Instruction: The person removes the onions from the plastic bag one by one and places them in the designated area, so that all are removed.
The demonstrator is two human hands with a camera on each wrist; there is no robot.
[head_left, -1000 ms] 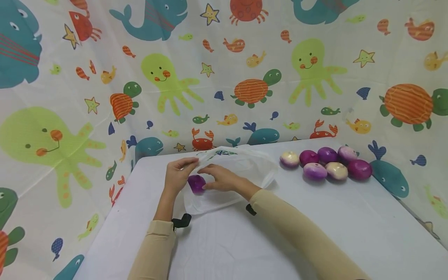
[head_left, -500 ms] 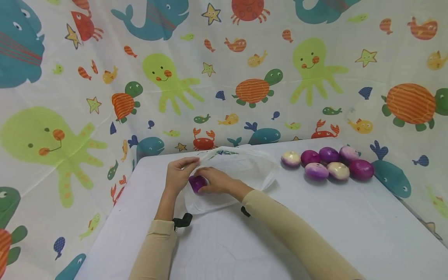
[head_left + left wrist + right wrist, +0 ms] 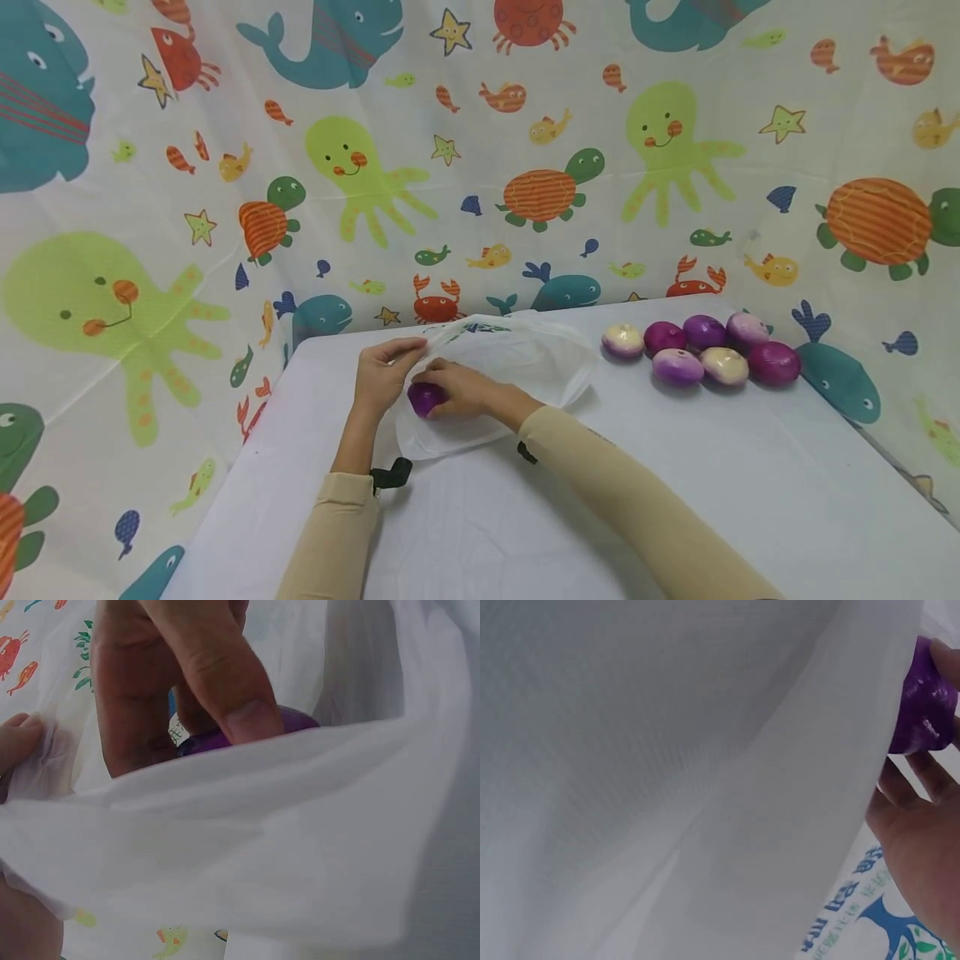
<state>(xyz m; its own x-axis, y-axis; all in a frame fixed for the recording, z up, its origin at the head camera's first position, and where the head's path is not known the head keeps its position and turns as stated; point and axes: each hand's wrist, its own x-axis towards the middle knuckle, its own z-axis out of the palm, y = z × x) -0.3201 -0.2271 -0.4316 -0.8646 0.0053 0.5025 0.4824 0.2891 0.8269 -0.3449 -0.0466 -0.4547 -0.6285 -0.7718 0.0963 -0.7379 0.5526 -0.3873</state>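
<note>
A purple onion (image 3: 425, 402) sits at the mouth of a white plastic bag (image 3: 517, 358) with blue and green print. My right hand (image 3: 465, 390) reaches into the bag and grips the onion, thumb on the near side and fingers over the far side. Pinched in my left hand (image 3: 381, 375) is the bag's upper left edge, held up between thumb and fingers. From the left wrist, the bag's rim hides the lower part of the onion (image 3: 300, 720). In the right wrist view, a glossy purple onion (image 3: 922, 712) shows between thumb and fingers beside the bag's wall.
Several onions, purple and pale ones, stand grouped at the table's back right, such as a dark purple onion (image 3: 773, 364) and a pale onion (image 3: 622, 342). A white cloth covers the table (image 3: 480, 525). Behind it hangs a sea-animal curtain (image 3: 465, 167).
My right hand has moved left and closed its fingers over the onion, which has shifted very slightly right and down. The left hand keeps its pinch on the bag's edge.
</note>
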